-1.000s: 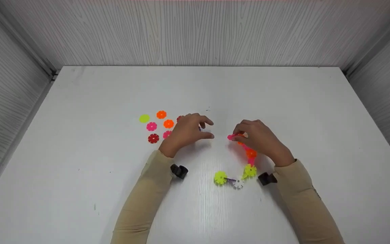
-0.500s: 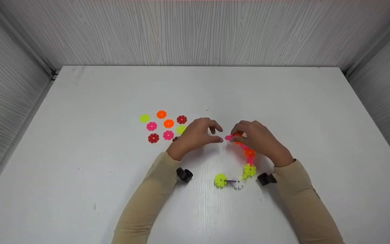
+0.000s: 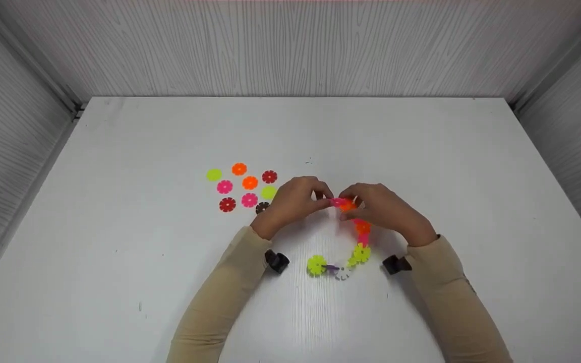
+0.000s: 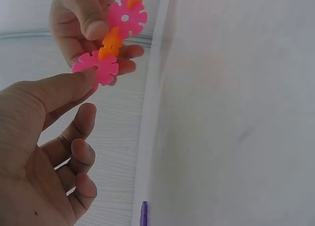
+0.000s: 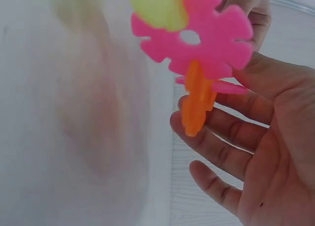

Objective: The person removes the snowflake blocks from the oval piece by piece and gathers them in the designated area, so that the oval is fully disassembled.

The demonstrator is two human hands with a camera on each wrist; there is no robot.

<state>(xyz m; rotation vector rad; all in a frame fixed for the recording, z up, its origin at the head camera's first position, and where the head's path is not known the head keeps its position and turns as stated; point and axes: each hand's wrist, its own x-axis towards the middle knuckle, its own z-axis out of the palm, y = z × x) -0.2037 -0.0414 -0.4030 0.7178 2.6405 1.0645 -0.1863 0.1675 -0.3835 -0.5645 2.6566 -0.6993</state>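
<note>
My left hand (image 3: 293, 204) pinches the pink notched disc (image 4: 106, 71) at the upper end of a chain of interlocking plastic discs. Beyond it, in the left wrist view, an orange disc (image 4: 112, 43) slots in edge-on, followed by another pink one. The right hand (image 3: 384, 205) is spread around the chain near this end, thumb and forefinger apart, with the orange disc (image 5: 194, 105) in front of its relaxed fingers. From there the chain curves toward the person through orange, pink and yellow to a white disc (image 3: 342, 273), a purple one and a yellow end disc (image 3: 316, 265).
Loose notched discs lie on the white table (image 3: 144, 136) left of the hands, including orange (image 3: 239, 169), dark red (image 3: 227, 204), pink and yellow ones. A brown disc (image 3: 262, 207) sits close beside the left wrist. Wood-grain panels (image 3: 290, 50) enclose the table.
The left hand moves right and takes hold of the pink end disc. The right thumb and forefinger spread wider, and the whole chain shifts slightly left.
</note>
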